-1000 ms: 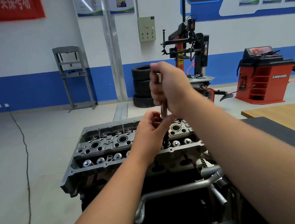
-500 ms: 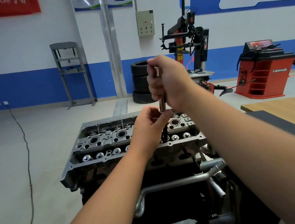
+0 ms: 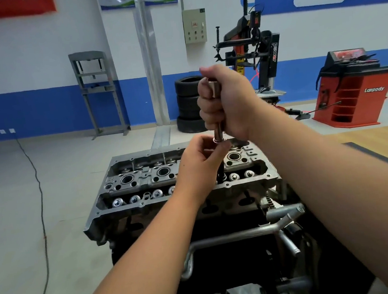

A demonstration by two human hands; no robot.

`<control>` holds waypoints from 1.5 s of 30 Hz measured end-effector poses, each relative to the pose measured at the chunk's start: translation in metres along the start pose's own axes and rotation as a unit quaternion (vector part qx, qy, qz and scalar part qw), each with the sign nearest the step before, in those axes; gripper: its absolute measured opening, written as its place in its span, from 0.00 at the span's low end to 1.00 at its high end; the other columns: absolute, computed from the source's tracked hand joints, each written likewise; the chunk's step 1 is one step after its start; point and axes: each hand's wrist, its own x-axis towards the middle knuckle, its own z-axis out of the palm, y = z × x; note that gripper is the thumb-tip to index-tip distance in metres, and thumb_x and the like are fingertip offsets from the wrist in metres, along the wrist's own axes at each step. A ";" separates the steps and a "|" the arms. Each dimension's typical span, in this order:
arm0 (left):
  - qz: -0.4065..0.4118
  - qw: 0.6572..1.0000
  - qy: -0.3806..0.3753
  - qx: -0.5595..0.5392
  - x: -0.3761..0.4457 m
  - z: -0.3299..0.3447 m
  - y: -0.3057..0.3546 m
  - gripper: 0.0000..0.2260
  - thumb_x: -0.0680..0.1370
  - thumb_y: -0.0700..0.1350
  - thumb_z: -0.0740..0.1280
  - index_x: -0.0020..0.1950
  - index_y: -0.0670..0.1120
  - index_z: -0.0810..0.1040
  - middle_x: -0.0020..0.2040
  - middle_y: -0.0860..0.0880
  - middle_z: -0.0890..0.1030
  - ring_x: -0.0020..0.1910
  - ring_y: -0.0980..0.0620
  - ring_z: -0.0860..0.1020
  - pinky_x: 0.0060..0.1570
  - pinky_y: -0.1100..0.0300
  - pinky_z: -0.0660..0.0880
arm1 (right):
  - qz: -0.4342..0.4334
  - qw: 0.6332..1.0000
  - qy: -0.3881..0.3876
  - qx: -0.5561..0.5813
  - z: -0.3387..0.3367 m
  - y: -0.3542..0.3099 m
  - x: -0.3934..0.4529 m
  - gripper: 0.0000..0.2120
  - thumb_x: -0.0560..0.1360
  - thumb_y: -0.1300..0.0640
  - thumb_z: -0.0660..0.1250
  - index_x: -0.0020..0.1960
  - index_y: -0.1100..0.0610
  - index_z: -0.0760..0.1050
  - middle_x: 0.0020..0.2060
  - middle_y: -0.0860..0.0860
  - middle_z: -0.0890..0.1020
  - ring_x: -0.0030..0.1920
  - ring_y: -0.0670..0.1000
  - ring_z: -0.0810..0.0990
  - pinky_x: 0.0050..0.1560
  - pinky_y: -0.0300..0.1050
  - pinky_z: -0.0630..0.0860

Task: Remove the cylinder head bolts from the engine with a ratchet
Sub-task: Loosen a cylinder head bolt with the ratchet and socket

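Observation:
A grey aluminium cylinder head sits on top of a dark engine block in front of me. My right hand grips an upright steel tool shaft in a fist above the head's right half. Just below it, my left hand pinches the lower part of the shaft, where a bright ring shows. The tool's lower end and whatever it sits on are hidden behind my left hand. I cannot see a ratchet handle.
Metal coolant pipes run along the near side of the engine. A wooden bench stands to the right. Stacked tyres, a tyre changer, a red wheel balancer and a grey press frame line the far wall.
Both hands keep their hold on the shaft. The view has shifted slightly, and my right hand with the shaft sits a little higher over the head.

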 end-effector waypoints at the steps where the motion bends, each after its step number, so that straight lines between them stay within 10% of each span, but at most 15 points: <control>1: -0.006 1.000 -0.009 -0.006 0.001 0.000 -0.001 0.06 0.74 0.64 0.69 0.48 0.66 0.79 0.44 0.58 0.85 0.45 0.56 0.83 0.48 0.57 0.78 | 0.031 0.998 -0.035 0.030 -0.008 -0.005 0.000 0.22 0.80 0.47 0.56 0.28 0.52 0.64 0.23 0.48 0.59 0.27 0.51 0.54 0.31 0.43 0.55; 5: -0.017 0.999 -0.029 -0.023 0.003 -0.003 -0.001 0.10 0.80 0.58 0.63 0.53 0.60 0.83 0.49 0.56 0.87 0.51 0.52 0.84 0.55 0.44 0.78 | -0.005 0.997 0.069 0.041 0.001 0.000 -0.006 0.19 0.80 0.50 0.58 0.32 0.54 0.66 0.24 0.51 0.61 0.27 0.51 0.57 0.32 0.46 0.57; 9: 0.011 1.000 -0.013 0.011 0.001 -0.003 0.000 0.07 0.81 0.58 0.66 0.45 0.60 0.79 0.37 0.62 0.81 0.34 0.64 0.75 0.38 0.59 0.70 | -0.129 0.964 0.225 -0.055 0.032 0.017 -0.012 0.15 0.82 0.53 0.57 0.38 0.56 0.68 0.26 0.48 0.68 0.27 0.46 0.66 0.32 0.45 0.66; 16: -0.015 0.999 -0.043 -0.024 0.004 -0.003 -0.003 0.09 0.78 0.60 0.65 0.55 0.62 0.80 0.48 0.57 0.86 0.50 0.56 0.84 0.56 0.54 0.77 | 0.032 0.997 -0.055 0.051 -0.011 -0.008 -0.002 0.20 0.79 0.51 0.54 0.29 0.53 0.64 0.23 0.48 0.58 0.28 0.50 0.51 0.31 0.44 0.52; 19: -0.010 0.999 -0.047 -0.003 0.005 -0.005 -0.004 0.09 0.81 0.58 0.62 0.52 0.62 0.82 0.48 0.56 0.86 0.51 0.52 0.83 0.55 0.42 0.78 | -0.028 0.997 0.053 0.038 0.005 0.004 -0.006 0.18 0.80 0.52 0.57 0.33 0.54 0.68 0.23 0.47 0.64 0.25 0.48 0.60 0.28 0.42 0.60; 23: 0.009 0.999 -0.029 0.039 0.002 -0.003 0.001 0.11 0.82 0.54 0.62 0.42 0.66 0.79 0.36 0.64 0.80 0.35 0.65 0.75 0.39 0.59 0.70 | -0.140 0.964 0.219 -0.052 0.028 0.022 -0.011 0.16 0.82 0.51 0.58 0.37 0.55 0.69 0.26 0.46 0.69 0.27 0.45 0.67 0.32 0.44 0.68; 30: -0.014 0.999 -0.045 -0.002 0.002 -0.002 0.000 0.09 0.80 0.59 0.62 0.54 0.60 0.80 0.48 0.57 0.85 0.52 0.51 0.84 0.54 0.50 0.79 | 0.043 0.994 -0.081 0.061 -0.013 -0.008 0.002 0.21 0.79 0.49 0.54 0.29 0.53 0.64 0.21 0.47 0.58 0.25 0.49 0.54 0.31 0.44 0.52; 37: 0.007 0.998 -0.036 0.047 0.001 -0.003 0.005 0.17 0.83 0.51 0.63 0.37 0.69 0.78 0.33 0.67 0.78 0.33 0.67 0.74 0.37 0.63 0.68 | -0.144 0.958 0.247 -0.010 0.032 0.016 -0.009 0.13 0.80 0.56 0.60 0.37 0.55 0.73 0.27 0.46 0.72 0.28 0.44 0.70 0.30 0.39 0.70; 45: -0.017 0.999 -0.050 0.010 0.004 -0.003 -0.002 0.10 0.76 0.66 0.62 0.50 0.67 0.81 0.49 0.57 0.86 0.51 0.55 0.84 0.51 0.55 0.78 | 0.046 0.993 -0.099 0.041 -0.013 -0.017 0.001 0.19 0.76 0.50 0.61 0.28 0.52 0.63 0.22 0.47 0.58 0.25 0.49 0.53 0.32 0.45 0.53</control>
